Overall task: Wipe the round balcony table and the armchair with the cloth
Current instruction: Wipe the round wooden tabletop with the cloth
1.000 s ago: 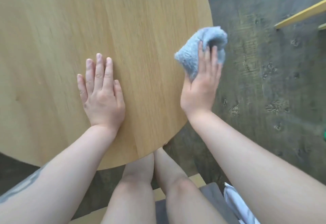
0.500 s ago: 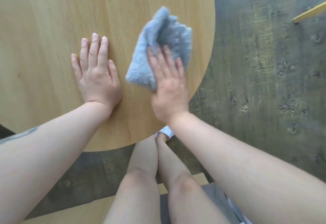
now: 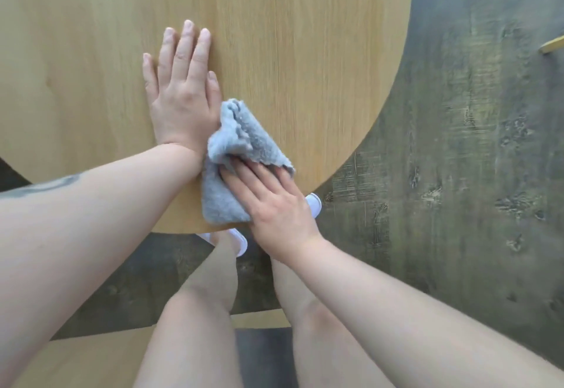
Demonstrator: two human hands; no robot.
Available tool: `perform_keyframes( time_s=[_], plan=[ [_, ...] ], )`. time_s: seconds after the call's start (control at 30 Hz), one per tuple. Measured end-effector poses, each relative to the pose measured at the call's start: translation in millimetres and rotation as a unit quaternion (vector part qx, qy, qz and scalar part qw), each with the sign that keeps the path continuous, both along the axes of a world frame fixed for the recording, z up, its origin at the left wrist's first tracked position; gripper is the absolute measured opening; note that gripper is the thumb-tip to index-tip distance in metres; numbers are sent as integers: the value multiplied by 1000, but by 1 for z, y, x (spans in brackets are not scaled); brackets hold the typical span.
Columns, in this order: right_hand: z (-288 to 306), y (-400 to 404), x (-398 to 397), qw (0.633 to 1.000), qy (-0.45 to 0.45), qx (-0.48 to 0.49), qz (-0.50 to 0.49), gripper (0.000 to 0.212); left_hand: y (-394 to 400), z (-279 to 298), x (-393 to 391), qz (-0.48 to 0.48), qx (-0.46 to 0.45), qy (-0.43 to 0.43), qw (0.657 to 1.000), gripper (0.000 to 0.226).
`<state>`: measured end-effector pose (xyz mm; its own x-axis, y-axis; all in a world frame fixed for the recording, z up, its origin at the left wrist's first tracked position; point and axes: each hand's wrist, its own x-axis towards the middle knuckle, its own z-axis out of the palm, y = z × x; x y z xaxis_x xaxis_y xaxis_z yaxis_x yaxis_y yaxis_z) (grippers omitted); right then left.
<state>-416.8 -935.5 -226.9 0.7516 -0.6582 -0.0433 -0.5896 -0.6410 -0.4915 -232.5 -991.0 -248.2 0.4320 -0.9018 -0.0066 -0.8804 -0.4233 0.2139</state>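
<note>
Cloth (image 3: 233,171) lies bunched on the near edge of the round table (image 3: 305,52), its long axis running near to far, pressed by the flat-fingered right hand (image 3: 271,201). The left hand (image 3: 183,88) rests spread just beside it. Table-wiping is under way, probably mid-stroke; next, sweep across unwiped wood.

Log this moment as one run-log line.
phase: wiping table | right hand: flat, pressing cloth near table front edge | left hand: flat on tabletop, beside cloth | armchair: not yet wiped
</note>
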Motion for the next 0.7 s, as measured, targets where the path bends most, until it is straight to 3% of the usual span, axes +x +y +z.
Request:
perform_keyframes(
  time_s=[0.1, 0.17, 0.27, 0.3, 0.37, 0.43, 0.47, 0.53, 0.6, 0.67, 0.7],
  plan=[
    [-15, -21, -54, 997, 63, -39, -23, 75, 2, 2, -3, -2, -26, 17, 1000, 50],
    [-9, -53, -73, 985, 85, -38, -142, 83, 4, 2, -3, -7, -45, 25, 999, 49],
    [10, -70, -30, 953, 41, -25, -300, 76, 9, 1, -5, 13, -74, 45, 996, 49],
    [15, -61, -6, 962, 14, -15, -273, 76, 15, 0, -6, 44, -76, 57, 994, 50],
    [15, -24, 27, 993, -14, 8, -116, 75, 39, 2, -6, 86, -52, 78, 992, 52],
    [3, 6, 19, 1000, 25, -2, 7, 74, 78, 5, 0, 47, -4, 73, 996, 52],
    [-4, 7, 2, 998, 51, -16, 13, 77, 98, 6, 9, 24, 16, 66, 997, 52],
    [-11, -6, -38, 993, 89, -37, -63, 82, 127, 8, 34, 2, 49, 46, 998, 53],
    [-3, -31, -58, 968, 115, -41, -218, 76, 141, 8, 52, -7, 65, 32, 997, 55],
    [6, -44, -34, 921, 99, -44, -373, 67, 142, 7, 54, -5, 62, 33, 997, 56],
    [8, -39, -6, 913, 71, -36, -401, 65, 142, 7, 52, -1, 62, 36, 997, 56]
  ],
)
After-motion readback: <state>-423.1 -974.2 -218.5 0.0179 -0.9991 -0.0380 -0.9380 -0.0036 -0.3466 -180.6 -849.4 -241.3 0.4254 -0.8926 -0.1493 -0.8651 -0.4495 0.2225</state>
